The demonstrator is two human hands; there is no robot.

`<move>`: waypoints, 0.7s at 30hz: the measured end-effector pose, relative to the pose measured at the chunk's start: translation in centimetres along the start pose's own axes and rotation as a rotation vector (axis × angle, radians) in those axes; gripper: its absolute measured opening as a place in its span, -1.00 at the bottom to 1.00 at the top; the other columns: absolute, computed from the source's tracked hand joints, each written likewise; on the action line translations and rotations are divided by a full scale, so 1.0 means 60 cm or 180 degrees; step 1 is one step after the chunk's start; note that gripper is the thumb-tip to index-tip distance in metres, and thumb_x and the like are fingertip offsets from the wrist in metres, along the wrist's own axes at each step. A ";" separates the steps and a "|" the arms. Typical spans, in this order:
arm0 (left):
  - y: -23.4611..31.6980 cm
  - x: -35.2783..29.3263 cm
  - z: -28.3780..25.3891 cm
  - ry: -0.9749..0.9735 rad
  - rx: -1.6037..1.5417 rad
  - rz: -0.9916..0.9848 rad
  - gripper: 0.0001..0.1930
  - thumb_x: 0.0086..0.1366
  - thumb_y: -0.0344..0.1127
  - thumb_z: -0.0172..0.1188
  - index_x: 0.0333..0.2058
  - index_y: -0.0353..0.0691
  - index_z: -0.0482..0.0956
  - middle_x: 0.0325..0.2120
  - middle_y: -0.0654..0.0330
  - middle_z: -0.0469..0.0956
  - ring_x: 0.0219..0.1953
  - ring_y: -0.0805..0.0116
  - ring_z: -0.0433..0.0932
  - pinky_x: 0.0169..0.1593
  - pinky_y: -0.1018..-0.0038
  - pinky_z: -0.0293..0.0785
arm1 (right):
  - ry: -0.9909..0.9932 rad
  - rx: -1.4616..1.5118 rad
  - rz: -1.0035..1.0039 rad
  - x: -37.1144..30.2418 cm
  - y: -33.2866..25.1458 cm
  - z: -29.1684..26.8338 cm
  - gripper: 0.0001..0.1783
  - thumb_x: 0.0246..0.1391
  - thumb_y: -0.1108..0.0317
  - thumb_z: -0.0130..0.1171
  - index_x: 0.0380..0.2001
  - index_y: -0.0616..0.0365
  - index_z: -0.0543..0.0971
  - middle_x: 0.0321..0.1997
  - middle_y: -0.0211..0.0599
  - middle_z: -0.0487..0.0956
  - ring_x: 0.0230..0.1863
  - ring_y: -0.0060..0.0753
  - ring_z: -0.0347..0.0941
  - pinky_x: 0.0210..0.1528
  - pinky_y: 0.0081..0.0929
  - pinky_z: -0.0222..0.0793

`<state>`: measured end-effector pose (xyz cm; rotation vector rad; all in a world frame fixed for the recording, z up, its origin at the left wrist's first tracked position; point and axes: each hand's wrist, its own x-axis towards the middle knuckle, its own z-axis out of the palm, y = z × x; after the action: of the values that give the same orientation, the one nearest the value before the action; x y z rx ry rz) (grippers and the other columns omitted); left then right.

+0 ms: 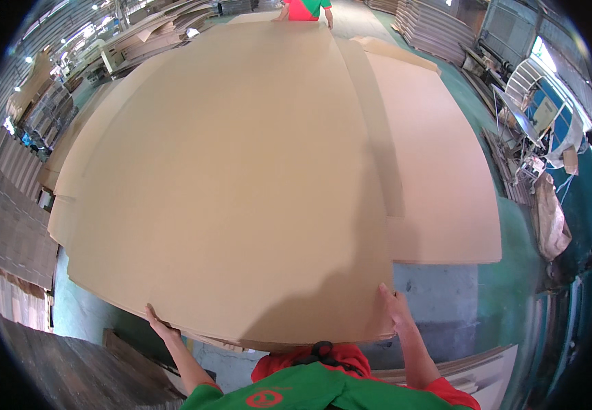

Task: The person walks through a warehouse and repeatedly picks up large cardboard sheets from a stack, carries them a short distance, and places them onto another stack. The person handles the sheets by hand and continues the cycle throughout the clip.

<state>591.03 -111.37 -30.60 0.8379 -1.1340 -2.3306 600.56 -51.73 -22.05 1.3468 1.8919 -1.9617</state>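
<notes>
A very large brown cardboard sheet (234,171) stretches from my body to the far end of the view. My left hand (161,323) grips its near edge, left of my body, with the thumb on top and the other fingers hidden beneath. At the near right corner my right hand (394,305) holds the same sheet, thumb over the top and fingers under or along the edge. Across the far end stands a person (303,9) in a red and green shirt, hands at the sheet's far edge.
To the right lies another stack of cardboard sheets (439,157), partly under mine. Piles of cardboard (433,31) stand at the back right. A white metal frame and clutter (542,116) fill the right side. Further stacks (16,225) line the left, and a grey-green floor (439,290) shows between.
</notes>
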 end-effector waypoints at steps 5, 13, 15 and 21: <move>-0.041 -0.097 0.031 -0.0128 -0.0493 -0.0263 -0.28 0.28 0.22 0.03 0.25 -0.15 0.20 0.17 0.10 0.30 0.18 0.15 0.30 0.19 0.21 0.29 | -0.0148 -0.0085 -0.0012 0.018 -0.025 -0.001 -0.41 0.15 -0.01 0.16 -0.02 0.37 0.50 -0.11 -0.11 0.59 -0.14 -0.32 0.53 -0.10 -0.32 0.44; -0.199 -0.424 0.113 -0.0359 0.0190 -0.1162 -0.30 0.25 0.33 -0.02 0.20 -0.01 0.29 0.09 0.27 0.38 0.11 0.29 0.36 0.15 0.30 0.31 | -0.0674 -0.0004 -0.0033 -0.009 0.088 0.137 -0.46 0.18 0.00 0.14 -0.06 0.32 0.50 -0.14 -0.15 0.60 -0.11 -0.37 0.50 -0.04 -0.37 0.38; -0.216 -0.459 0.122 -0.0186 0.0084 -0.1373 -0.30 0.25 0.33 -0.01 0.20 0.00 0.29 0.09 0.26 0.39 0.11 0.30 0.37 0.14 0.31 0.32 | -0.0818 0.0089 -0.0176 -0.019 0.109 0.158 -0.47 0.20 0.03 0.12 -0.03 0.33 0.46 -0.12 -0.21 0.57 -0.11 -0.41 0.46 -0.04 -0.39 0.38; -0.179 -0.387 0.107 -0.0590 -0.0177 -0.0728 -0.36 0.32 0.22 -0.05 0.21 -0.09 0.26 0.11 0.20 0.38 0.13 0.25 0.38 0.15 0.27 0.34 | -0.1318 0.0248 -0.0102 -0.013 0.100 0.132 -0.38 0.11 -0.06 0.19 -0.03 0.33 0.48 -0.14 -0.21 0.57 -0.12 -0.42 0.47 -0.03 -0.40 0.37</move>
<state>602.66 -87.78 -28.38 0.7802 -1.0895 -2.6623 600.72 -60.17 -27.38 0.8397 1.6643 -2.1430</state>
